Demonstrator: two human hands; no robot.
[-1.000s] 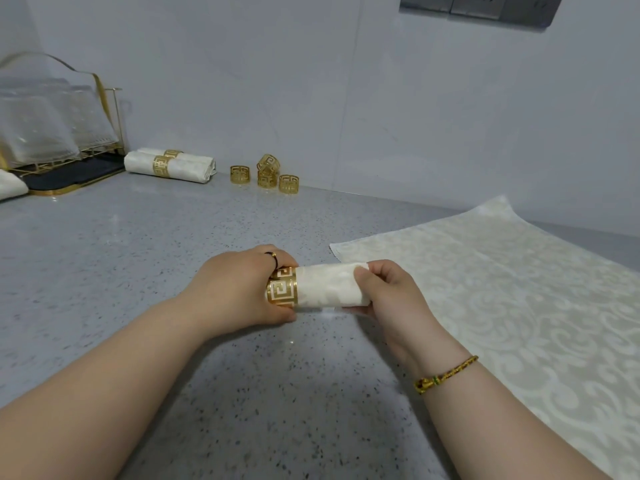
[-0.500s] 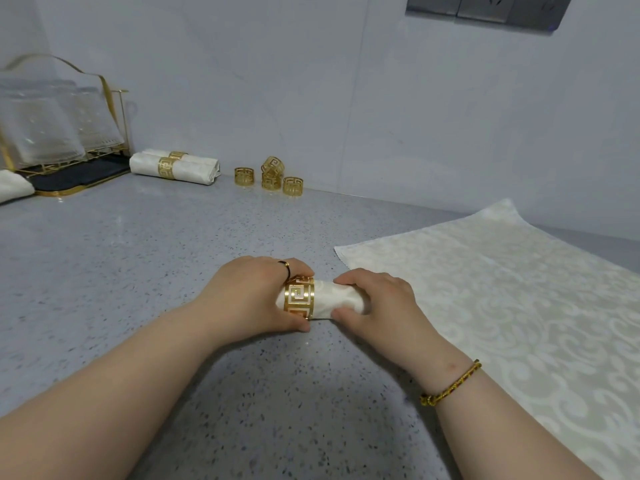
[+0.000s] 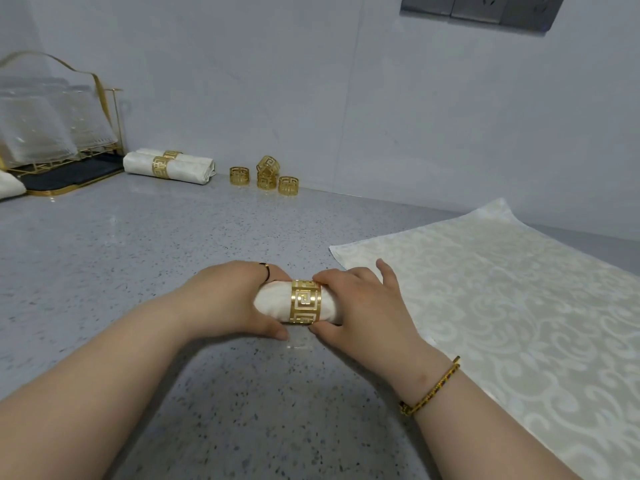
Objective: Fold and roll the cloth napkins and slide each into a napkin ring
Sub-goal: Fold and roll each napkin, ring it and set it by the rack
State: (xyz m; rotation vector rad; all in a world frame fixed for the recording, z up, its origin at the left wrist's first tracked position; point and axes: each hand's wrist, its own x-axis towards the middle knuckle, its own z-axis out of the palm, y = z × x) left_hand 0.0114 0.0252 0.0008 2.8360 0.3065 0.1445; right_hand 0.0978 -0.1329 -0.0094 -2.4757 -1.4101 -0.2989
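On the desk [image 3: 138,271], the left grip [image 3: 228,299] is clasping the rolled napkin [image 3: 272,301] sitting inside the gold ring [image 3: 305,302], which the right grip [image 3: 363,303] is pinching.

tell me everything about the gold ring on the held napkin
The ring is a wide, shiny gold band, metal by its look, cut through with a Greek-key pattern. It sits round the rolled white napkin, axis level, over the grey counter. The right hand touches its right edge with thumb and fingertip; the left hand grips the napkin beside it.
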